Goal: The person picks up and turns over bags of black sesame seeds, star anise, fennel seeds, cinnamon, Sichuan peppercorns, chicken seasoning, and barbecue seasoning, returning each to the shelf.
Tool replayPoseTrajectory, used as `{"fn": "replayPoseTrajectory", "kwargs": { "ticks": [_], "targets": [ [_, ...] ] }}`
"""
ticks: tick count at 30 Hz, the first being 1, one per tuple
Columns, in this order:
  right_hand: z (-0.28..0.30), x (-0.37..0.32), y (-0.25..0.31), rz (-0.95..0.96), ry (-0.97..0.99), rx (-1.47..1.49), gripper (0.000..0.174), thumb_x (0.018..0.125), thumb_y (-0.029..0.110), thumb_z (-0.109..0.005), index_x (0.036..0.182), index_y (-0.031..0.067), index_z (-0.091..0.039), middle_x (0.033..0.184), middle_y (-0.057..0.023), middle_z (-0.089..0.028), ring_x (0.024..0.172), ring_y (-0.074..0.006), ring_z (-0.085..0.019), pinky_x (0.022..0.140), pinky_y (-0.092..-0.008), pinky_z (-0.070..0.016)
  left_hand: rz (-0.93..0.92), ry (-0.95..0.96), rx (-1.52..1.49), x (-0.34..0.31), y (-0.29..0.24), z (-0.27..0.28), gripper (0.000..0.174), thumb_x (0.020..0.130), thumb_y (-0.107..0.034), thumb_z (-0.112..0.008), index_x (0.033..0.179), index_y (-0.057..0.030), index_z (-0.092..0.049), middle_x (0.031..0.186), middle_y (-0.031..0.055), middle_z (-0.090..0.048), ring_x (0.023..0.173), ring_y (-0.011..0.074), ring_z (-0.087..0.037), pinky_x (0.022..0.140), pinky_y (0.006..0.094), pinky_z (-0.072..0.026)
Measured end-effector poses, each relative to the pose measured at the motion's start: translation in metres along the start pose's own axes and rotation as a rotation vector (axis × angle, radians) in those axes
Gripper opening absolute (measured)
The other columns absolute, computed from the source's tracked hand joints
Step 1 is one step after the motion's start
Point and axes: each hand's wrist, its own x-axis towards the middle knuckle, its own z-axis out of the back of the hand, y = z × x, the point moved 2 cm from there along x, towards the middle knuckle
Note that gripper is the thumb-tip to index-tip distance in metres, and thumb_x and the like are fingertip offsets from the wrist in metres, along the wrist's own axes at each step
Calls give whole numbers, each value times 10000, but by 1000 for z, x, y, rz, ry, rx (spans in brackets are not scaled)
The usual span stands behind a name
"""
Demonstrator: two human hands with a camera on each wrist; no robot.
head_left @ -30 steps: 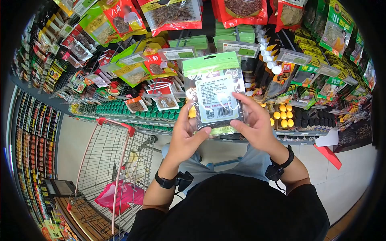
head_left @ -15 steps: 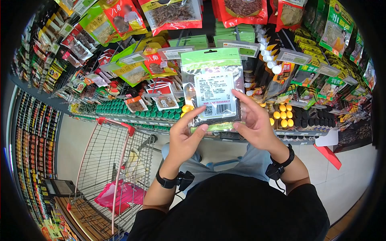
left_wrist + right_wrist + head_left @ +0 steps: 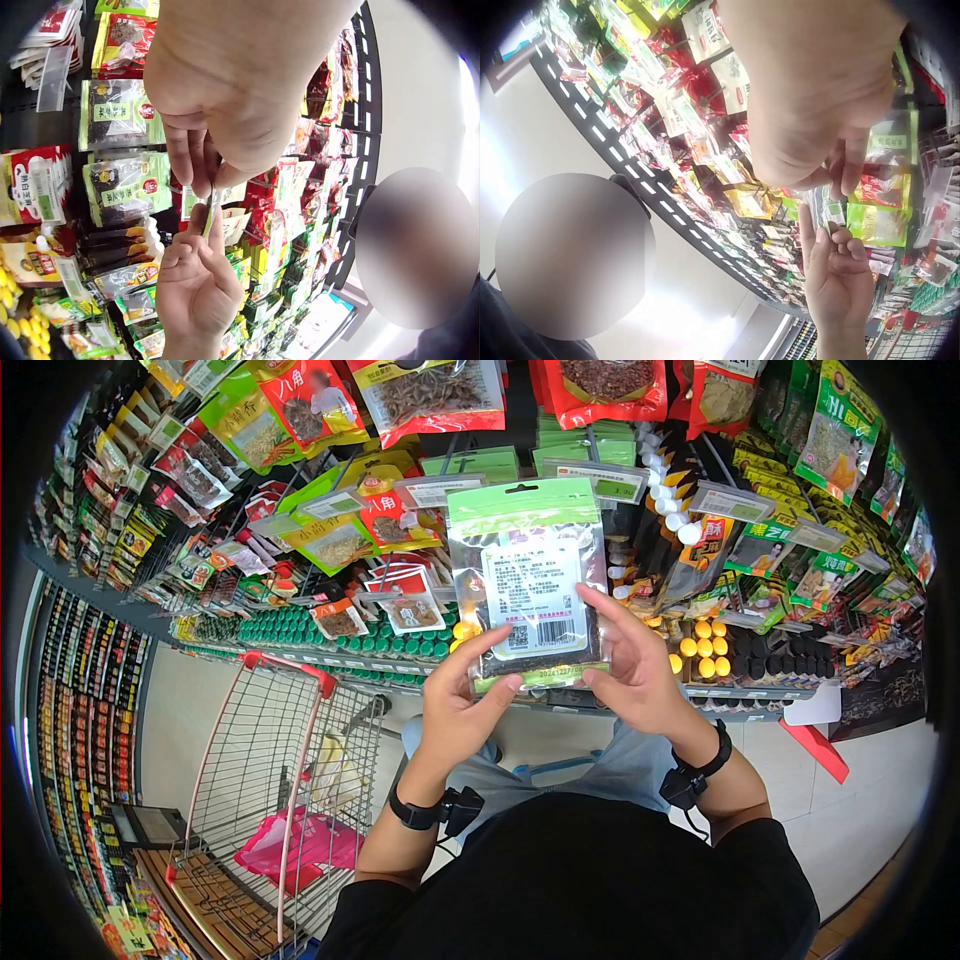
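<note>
Both hands hold up a flat plastic pouch point(image 3: 478, 565) with a green top and bottom band, dark contents, and a white printed label with a barcode facing the head camera. My left hand point(image 3: 455, 695) pinches its lower left corner, thumb at the bottom edge and index finger over the front. On the other side my right hand point(image 3: 640, 675) grips the lower right edge, thumb in front. In the left wrist view the pouch point(image 3: 211, 214) shows edge-on between the two hands. The pouch stands in front of the hanging shelf goods.
Hanging spice packets point(image 3: 425, 395) fill the rack ahead, with price tags point(image 3: 440, 490) below. Green-capped jars point(image 3: 340, 635) and yellow-capped bottles point(image 3: 708, 645) line a lower shelf. A wire shopping cart point(image 3: 215, 750) holding a pink bag point(image 3: 290, 845) stands at the left.
The pouch has risen slightly and straightened, with its label facing the head camera more squarely. My left index finger has come round onto its front. Over the last half second it barely moves.
</note>
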Motion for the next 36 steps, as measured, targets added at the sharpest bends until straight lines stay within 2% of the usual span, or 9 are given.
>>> {"fn": "replayPoseTrajectory", "kwargs": {
  "ticks": [6, 9, 11, 14, 18, 20, 27, 36],
  "targets": [
    [0, -3, 0, 10, -19, 0, 695, 763, -156, -466, 1403, -37, -224, 1399, -162, -340, 1281, -220, -370, 1037, -327, -321, -8, 9, -15, -2, -3, -1, 452, 811, 29, -633, 1234, 45, -473, 1177, 163, -545, 983, 179, -579, 758, 289, -536],
    [3, -5, -3, 17, -26, -26, 678, 760, -157, -454, 1393, -38, -242, 1404, -165, -337, 1290, -230, -365, 1041, -332, -320, -83, 37, 1, -2, -9, -4, 520, 806, 55, -619, 1285, 46, -417, 1187, 165, -539, 1011, 198, -573, 769, 291, -531],
    [3, -5, -1, 86, 28, -57, 668, 755, -158, -442, 1386, -35, -258, 1411, -164, -333, 1303, -237, -352, 1045, -337, -312, -113, 39, 38, -2, -16, -6, 626, 799, 74, -610, 1352, 50, -318, 1213, 190, -524, 1069, 235, -559, 831, 318, -506],
    [2, -7, 2, 69, 28, -61, 664, 751, -160, -435, 1381, -33, -267, 1411, -166, -332, 1310, -240, -344, 1053, -343, -302, -144, 88, 93, -1, -20, -4, 705, 790, 79, -610, 1388, 56, -237, 1247, 222, -497, 1119, 269, -536, 900, 353, -464],
    [4, -8, 0, 122, 43, -110, 661, 750, -160, -435, 1378, -34, -271, 1409, -165, -335, 1311, -240, -342, 1056, -350, -296, -47, 123, 114, -4, -25, -2, 719, 779, 75, -618, 1389, 57, -237, 1278, 243, -467, 1142, 278, -522, 933, 365, -433],
    [5, -8, 0, 163, 52, -146, 654, 751, -160, -436, 1373, -38, -276, 1407, -164, -337, 1313, -243, -339, 1058, -354, -296, -191, 88, 207, -2, -29, -4, 719, 771, 73, -624, 1385, 57, -251, 1286, 240, -462, 1139, 270, -525, 926, 349, -435],
    [2, -11, 2, 161, 53, -106, 649, 753, -156, -439, 1371, -36, -283, 1405, -157, -338, 1321, -244, -327, 1057, -364, -298, -228, 125, 242, 3, -40, -1, 677, 774, 46, -641, 1360, 61, -302, 1285, 229, -466, 1152, 267, -514, 951, 359, -418],
    [3, -13, 5, 129, 53, -125, 645, 757, -150, -441, 1372, -34, -282, 1398, -158, -343, 1309, -243, -342, 1053, -364, -306, -185, 111, 144, 2, -37, -3, 610, 782, 42, -641, 1322, 42, -358, 1282, 204, -467, 1160, 267, -509, 958, 365, -421]
  ]
}}
